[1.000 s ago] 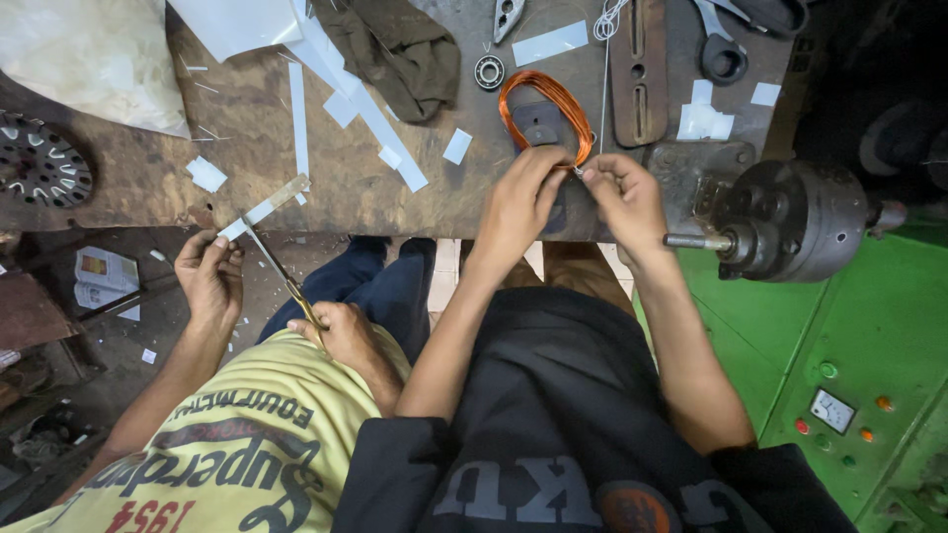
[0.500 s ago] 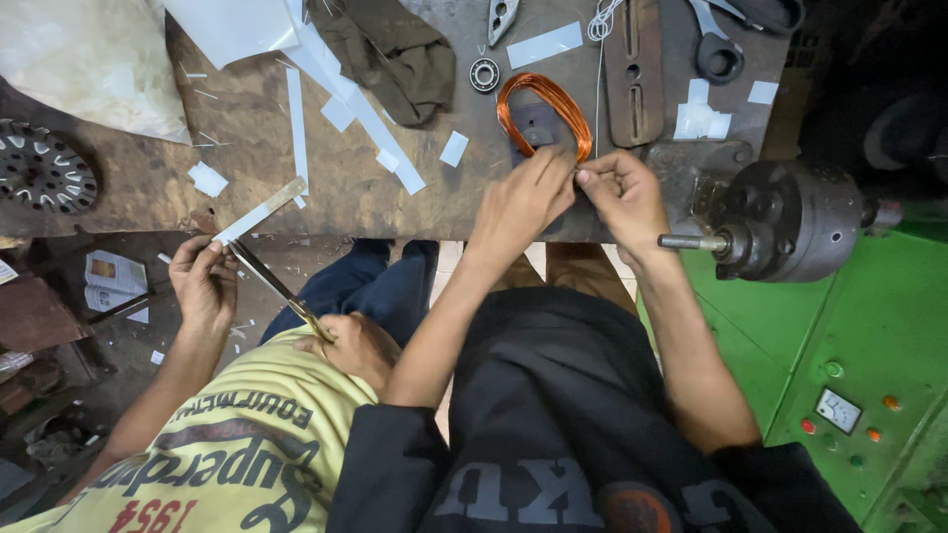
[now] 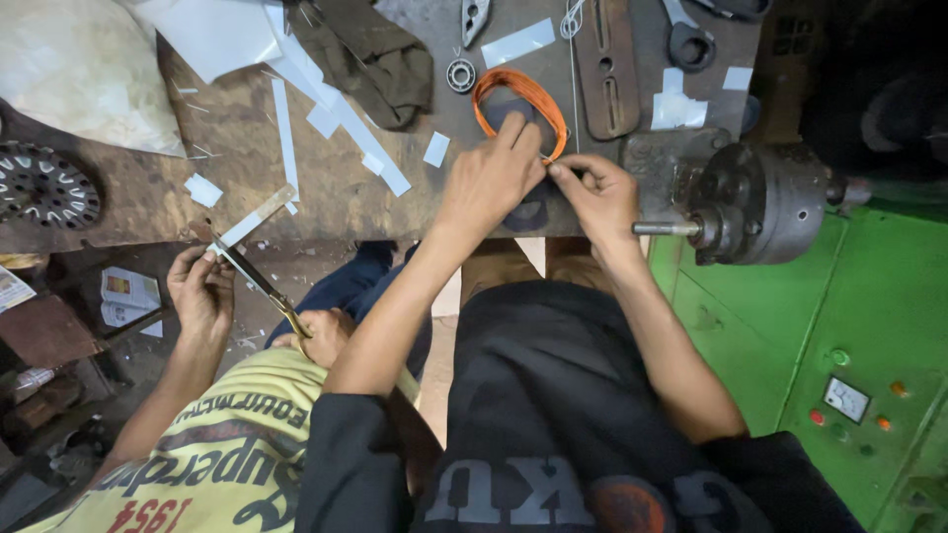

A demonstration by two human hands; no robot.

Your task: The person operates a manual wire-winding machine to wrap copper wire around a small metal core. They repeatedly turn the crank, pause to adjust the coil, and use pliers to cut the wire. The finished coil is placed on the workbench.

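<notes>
Cluttered with paper strips (image 3: 341, 118), the worn counter (image 3: 247, 188) carries an orange wire coil (image 3: 520, 104) at twelve o'clock; left hand (image 3: 491, 178) presses it while right hand (image 3: 597, 194) pinches its lower edge, wrapping apparently unfinished.

Both hands are up on the workbench (image 3: 296, 168) at about 12 o'clock. The left hand (image 3: 489, 178) lies flat over the near side of an orange wire coil (image 3: 513, 94), fingers spread on it. The right hand (image 3: 602, 197) is just beside it at 1 o'clock, pinching the coil's edge where the two hands nearly meet. A small bearing (image 3: 460, 75) sits at 11 o'clock of the coil. White paper strips (image 3: 336, 118) are scattered further left. A metal chuck (image 3: 755, 202) sticks out at 3 o'clock. Down at 8 o'clock, a co-worker in a yellow shirt (image 3: 227, 454) cuts a strip with scissors (image 3: 259, 281).
</notes>
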